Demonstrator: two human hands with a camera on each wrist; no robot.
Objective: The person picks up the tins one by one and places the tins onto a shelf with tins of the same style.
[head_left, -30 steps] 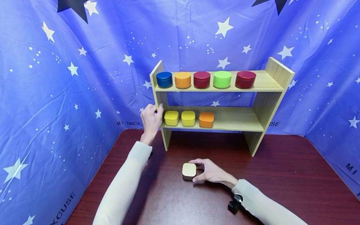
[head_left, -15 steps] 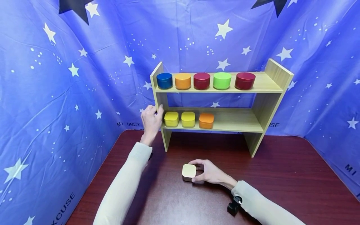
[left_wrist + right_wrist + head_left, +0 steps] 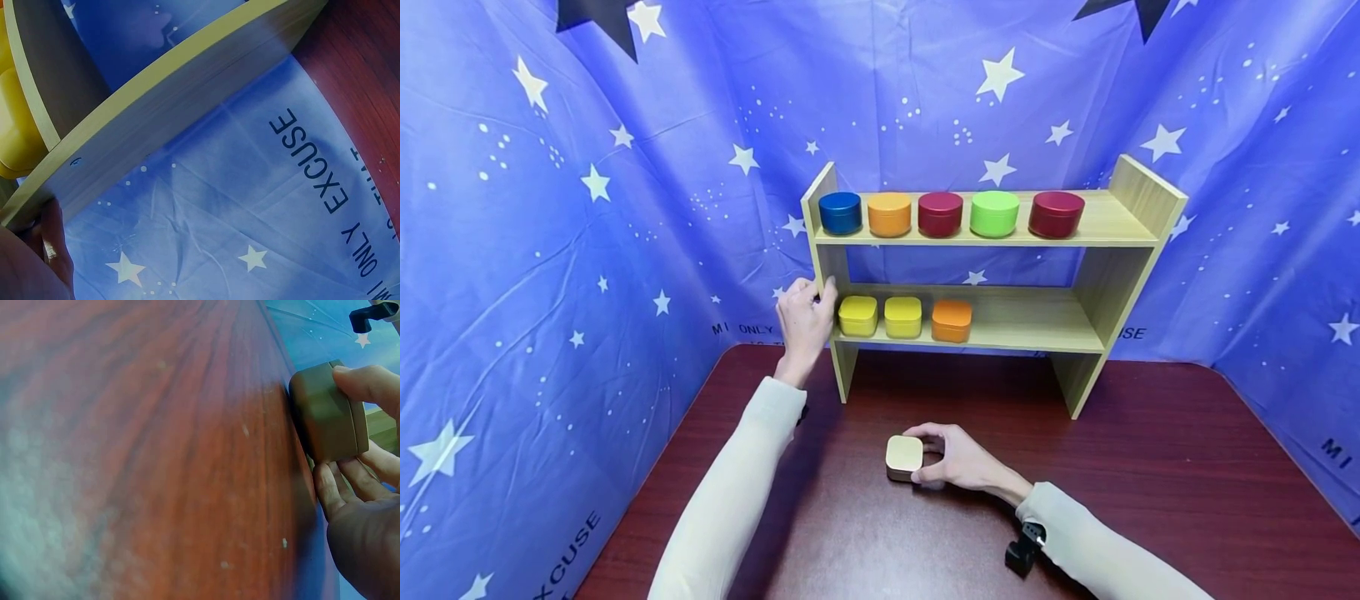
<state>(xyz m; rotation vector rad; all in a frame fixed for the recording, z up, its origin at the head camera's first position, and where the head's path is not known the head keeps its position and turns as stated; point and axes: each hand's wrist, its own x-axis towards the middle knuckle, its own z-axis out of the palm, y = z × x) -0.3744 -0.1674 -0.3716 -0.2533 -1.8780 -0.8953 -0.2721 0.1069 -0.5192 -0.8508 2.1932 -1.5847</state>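
Observation:
On the table, my right hand (image 3: pixel 966 458) pinches a pale gold square tin (image 3: pixel 904 453) between thumb and fingers. The right wrist view shows the tin's side (image 3: pixel 325 415) with the thumb on one side and fingers on the other. My left hand (image 3: pixel 806 321) grips the left side panel of a two-tier wooden shelf (image 3: pixel 1030 323), beside the lower board. In the left wrist view, fingers (image 3: pixel 55 240) lie against the panel (image 3: pixel 156 112). Close to that hand on the lower board sit two yellow square tins (image 3: pixel 857 317) and an orange square tin (image 3: pixel 951 322).
The upper board carries a row of round tins: blue (image 3: pixel 840 213), orange (image 3: pixel 889 215), dark red (image 3: pixel 940 214), green (image 3: pixel 995 214) and another dark red tin (image 3: pixel 1056 214). A starry blue cloth (image 3: pixel 910 100) hangs behind and around the dark red wooden table (image 3: pixel 1172 467).
Both hands stay where they were, the right on the gold tin and the left on the shelf panel. Only a slight shift of the head view shows.

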